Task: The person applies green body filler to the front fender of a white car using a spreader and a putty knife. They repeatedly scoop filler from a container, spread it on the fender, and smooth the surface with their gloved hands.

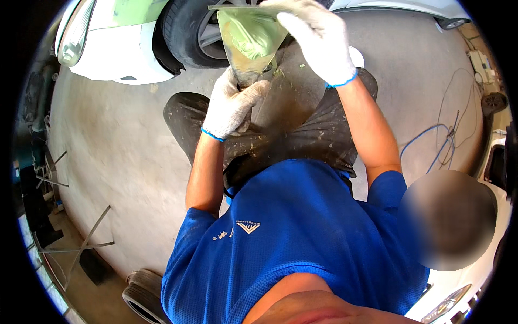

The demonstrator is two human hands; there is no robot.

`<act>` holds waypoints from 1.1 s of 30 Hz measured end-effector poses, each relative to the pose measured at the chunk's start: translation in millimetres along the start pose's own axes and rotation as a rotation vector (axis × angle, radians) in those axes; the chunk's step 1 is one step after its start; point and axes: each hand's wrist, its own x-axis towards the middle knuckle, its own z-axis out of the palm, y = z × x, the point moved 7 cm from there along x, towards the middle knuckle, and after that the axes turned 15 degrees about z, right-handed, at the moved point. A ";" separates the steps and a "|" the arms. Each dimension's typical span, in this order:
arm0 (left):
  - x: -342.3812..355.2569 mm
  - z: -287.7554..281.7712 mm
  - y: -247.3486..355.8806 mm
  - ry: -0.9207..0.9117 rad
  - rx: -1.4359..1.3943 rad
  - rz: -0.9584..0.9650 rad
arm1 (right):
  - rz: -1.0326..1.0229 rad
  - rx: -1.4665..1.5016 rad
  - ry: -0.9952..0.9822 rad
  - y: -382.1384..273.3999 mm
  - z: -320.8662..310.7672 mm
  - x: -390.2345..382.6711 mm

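My left hand (pixel 233 105), in a white knit glove with a blue cuff, is closed round the narrow end of a putty knife (pixel 237 63). Its wide blade points away from me and carries a thick mound of light green putty (pixel 252 36). My right hand (pixel 319 40), gloved alike, is at the blade's far right corner. Its fingers and thumb pinch a thin flat scraper (pixel 237 7), seen almost edge-on across the far end of the putty knife. How far the two blades touch is hard to make out.
Just ahead is a car wheel (pixel 191 33) beside a white car body panel (pixel 121 51) with a green patch. A white round object (pixel 356 56) is partly behind my right wrist. Blue cable (pixel 445 137) lies at right, a metal stand (pixel 81 245) at left, a tyre (pixel 143 297) behind.
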 end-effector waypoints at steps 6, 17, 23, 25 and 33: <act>1.6 -12.8 10.7 0.095 0.069 0.197 | 0.286 -0.144 0.120 42.5 -11.5 -11.3; 24.0 -15.0 27.3 0.246 1.141 0.877 | 1.187 1.514 -0.242 55.0 85.3 -66.4; 23.0 -15.8 3.9 0.233 1.251 0.746 | 1.163 1.371 -0.044 52.3 58.8 -58.5; 24.7 -14.0 -4.0 0.228 1.249 0.730 | 1.111 1.466 -0.081 58.3 54.1 -55.7; 20.5 -38.3 -36.4 0.093 0.426 0.053 | 0.840 1.112 0.233 71.0 -6.1 -28.7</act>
